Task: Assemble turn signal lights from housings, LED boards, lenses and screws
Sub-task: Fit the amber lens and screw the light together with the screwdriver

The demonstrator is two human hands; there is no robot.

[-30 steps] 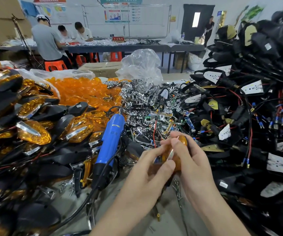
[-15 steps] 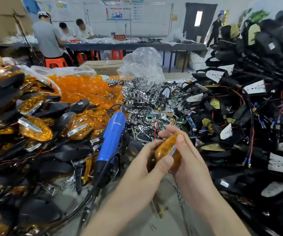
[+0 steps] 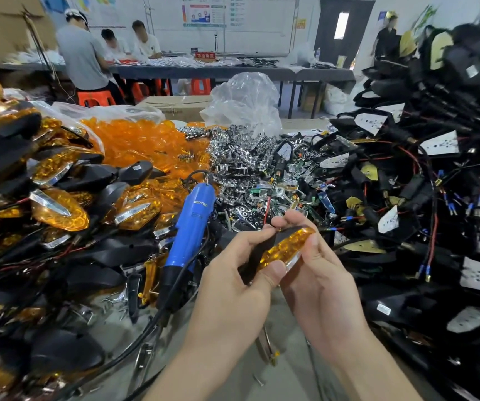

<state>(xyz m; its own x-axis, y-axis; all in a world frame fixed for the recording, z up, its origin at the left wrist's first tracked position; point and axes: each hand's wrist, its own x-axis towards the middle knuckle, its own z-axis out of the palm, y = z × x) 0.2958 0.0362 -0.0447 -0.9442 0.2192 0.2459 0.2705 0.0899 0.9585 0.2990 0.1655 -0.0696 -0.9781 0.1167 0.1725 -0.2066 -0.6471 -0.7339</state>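
Far to the left of the grip lies a heap of finished turn signals with black plastic shells and amber faceted lenses [image 3: 59, 211], their wires tangled among them. Behind that heap, up and left of the grip, sits a mound of loose translucent orange lenses [image 3: 143, 143] spilling from a clear plastic bag. Just left of the grip a blue-bodied electric screwdriver with a black nose and black cable [image 3: 189, 235] leans tip-down against the heap.

The left hand [image 3: 233, 285] is closed on the lower end of a turn signal with a black housing and an amber faceted lens [image 3: 283, 250], thumb pressed on the lens edge, fingers curled around the black back. The right hand [image 3: 319, 282] grasps the same piece from the other side, fingertips over its upper end and thumb along the lens. The piece is held tilted, above the grey tabletop [image 3: 285, 371], lens side facing the camera.

Directly behind the grip spreads a pile of shiny chrome reflector parts and small green LED boards [image 3: 250, 166], with a crumpled clear plastic bag [image 3: 244, 102] beyond. To the right of the grip rises a large stack of black housings with white boards and red and black wires [image 3: 406, 180].
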